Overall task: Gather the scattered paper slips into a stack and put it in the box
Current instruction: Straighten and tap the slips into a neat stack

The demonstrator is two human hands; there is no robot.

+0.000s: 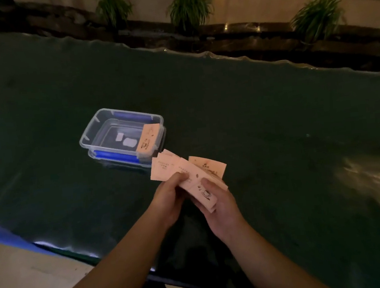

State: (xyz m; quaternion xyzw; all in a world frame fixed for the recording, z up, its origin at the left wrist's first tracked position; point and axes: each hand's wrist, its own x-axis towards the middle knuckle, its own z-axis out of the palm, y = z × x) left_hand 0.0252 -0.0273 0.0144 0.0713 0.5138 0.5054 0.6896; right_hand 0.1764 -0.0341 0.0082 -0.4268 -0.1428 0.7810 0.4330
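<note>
Both my hands hold a fanned bunch of pale pink paper slips [188, 174] above the dark table, just right of and in front of the box. My left hand [170, 200] pinches the left part of the fan; my right hand [220, 207] grips its lower right part, thumb on top. The slips are uneven and spread apart. A clear plastic box [95, 134] with blue clips stands open to the upper left. One more pink slip [148, 139] leans on the box's right rim, partly inside.
A dark glossy table [277, 147] runs across the view; its near edge [62, 249] lies at lower left, with pale floor beyond. Potted grassy plants [191, 6] stand behind the far edge. Bright glare [373, 179] shows on the table at right.
</note>
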